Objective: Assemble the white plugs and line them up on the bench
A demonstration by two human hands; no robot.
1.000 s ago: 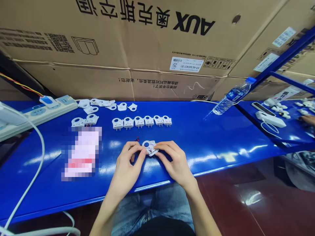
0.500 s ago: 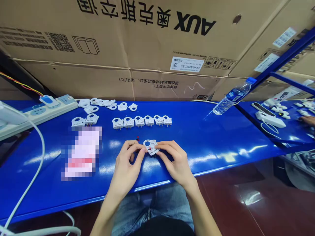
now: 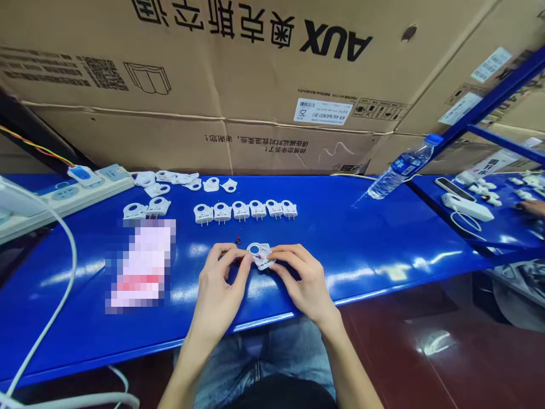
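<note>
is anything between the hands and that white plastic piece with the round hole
Nothing visible: the left hand and right hand both touch the white plastic piece. The small red-and-black parts lie beyond the left hand, not between.

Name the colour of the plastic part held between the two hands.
The plastic part is white; the head view shows it best.

You have six white plugs (image 3: 240, 216) in the middle row, two more plugs (image 3: 158, 209) to their left and one plug shell (image 3: 263, 249) nearest you. You also have one blue-capped bottle (image 3: 402, 167) at right and one power strip (image 3: 77, 195) at left. The far white covers (image 3: 211, 185) overlap too much for you to count.
</note>
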